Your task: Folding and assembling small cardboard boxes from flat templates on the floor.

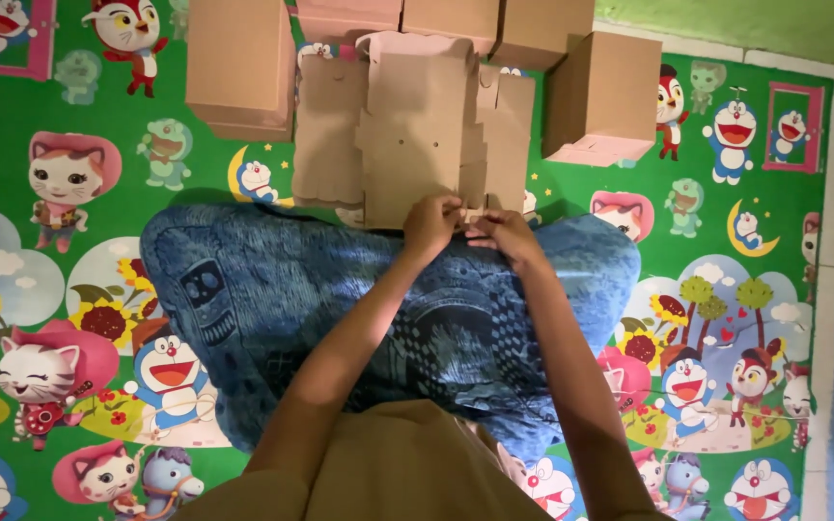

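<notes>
Blue patterned cloth (272,299): 1, on lap | folded cardboard boxes (602,96): about 5 | flat blanks (415,135): 1 stack | left hand (431,225), right hand (501,232): together, fingers pinched on blank's lower edge.

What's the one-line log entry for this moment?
left hand: gripping near edge of flat cardboard blank | right hand: pinching its small tab | folded boxes behind | blue cloth over lap

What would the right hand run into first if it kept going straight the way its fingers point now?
Probably the left hand: the right hand points leftward at it, both already on the flat cardboard blank's lower edge. Depth is hard to judge.
</notes>
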